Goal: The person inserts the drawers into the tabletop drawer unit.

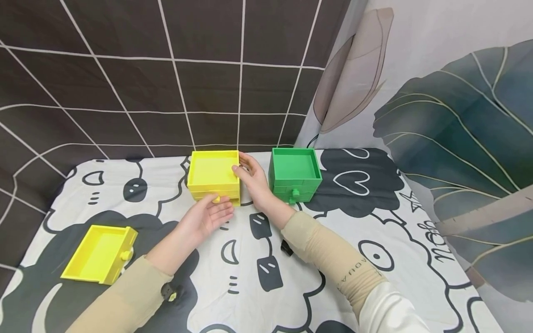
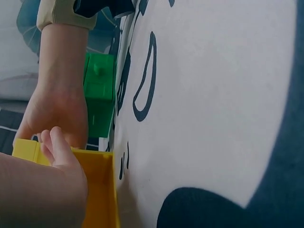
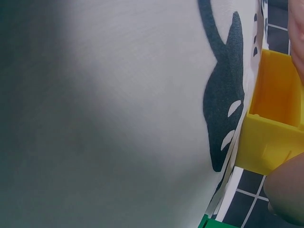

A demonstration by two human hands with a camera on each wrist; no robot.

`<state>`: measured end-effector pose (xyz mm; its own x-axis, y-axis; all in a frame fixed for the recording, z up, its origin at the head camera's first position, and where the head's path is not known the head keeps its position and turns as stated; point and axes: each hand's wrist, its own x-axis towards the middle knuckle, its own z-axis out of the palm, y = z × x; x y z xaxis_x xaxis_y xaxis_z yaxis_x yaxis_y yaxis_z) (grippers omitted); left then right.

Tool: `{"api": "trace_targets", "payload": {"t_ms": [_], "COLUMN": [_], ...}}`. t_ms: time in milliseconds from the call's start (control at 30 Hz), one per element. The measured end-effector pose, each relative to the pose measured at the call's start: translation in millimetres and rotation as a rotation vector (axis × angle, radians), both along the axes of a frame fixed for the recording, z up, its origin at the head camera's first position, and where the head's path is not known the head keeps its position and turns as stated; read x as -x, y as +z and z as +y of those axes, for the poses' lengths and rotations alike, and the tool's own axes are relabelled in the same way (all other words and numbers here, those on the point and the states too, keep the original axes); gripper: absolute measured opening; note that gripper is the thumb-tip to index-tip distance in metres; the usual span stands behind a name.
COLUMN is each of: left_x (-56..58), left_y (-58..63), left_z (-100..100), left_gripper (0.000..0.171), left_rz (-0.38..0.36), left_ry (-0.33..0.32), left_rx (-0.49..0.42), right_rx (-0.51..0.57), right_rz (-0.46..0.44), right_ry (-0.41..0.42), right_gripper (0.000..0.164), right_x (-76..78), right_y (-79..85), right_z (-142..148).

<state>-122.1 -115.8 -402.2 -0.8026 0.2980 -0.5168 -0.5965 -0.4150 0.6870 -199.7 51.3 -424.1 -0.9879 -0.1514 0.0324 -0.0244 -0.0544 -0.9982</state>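
Note:
A small yellow drawer box (image 1: 214, 167) stands near the back of the cloth. It has a shallow open top, a front knob (image 1: 216, 200) and a hollow lower slot (image 3: 277, 90). My right hand (image 1: 255, 182) grips its right side, thumb at the top rim and fingers along the side wall. In front of the box, my left hand (image 1: 205, 216) has its fingers extended to the right, the thumb side right at the knob. A separate yellow drawer (image 1: 95, 254) with a round knob lies to the left, near my left forearm.
A green drawer box (image 1: 295, 167) with a front knob stands just right of my right hand. The patterned black-and-white cloth (image 1: 233, 296) covers the surface. A dark gridded curtain (image 1: 212, 88) hangs behind, and a leaf-print curtain (image 1: 449, 106) runs along the right.

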Motion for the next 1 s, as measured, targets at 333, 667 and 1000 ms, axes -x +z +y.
{"api": "trace_targets", "payload": {"t_ms": [333, 667, 1000], "left_x": [-11.1, -35.2, -54.9], "left_y": [-1.4, -14.8, -24.8], "left_z": [-9, -25, -40], "left_gripper": [0.039, 0.047, 0.042], "left_rz": [0.013, -0.007, -0.058], "left_ry": [-0.027, -0.052, -0.025], "left_rx": [-0.016, 0.000, 0.031], "right_rx": [-0.004, 0.010, 0.016], "right_rz": [0.001, -0.002, -0.013], "right_ry": [-0.005, -0.010, -0.019], "right_gripper": [0.059, 0.057, 0.057], "right_x": [1.5, -1.1, -0.2], "right_y": [2.2, 0.1, 0.0], "right_z": [2, 0, -1]}}
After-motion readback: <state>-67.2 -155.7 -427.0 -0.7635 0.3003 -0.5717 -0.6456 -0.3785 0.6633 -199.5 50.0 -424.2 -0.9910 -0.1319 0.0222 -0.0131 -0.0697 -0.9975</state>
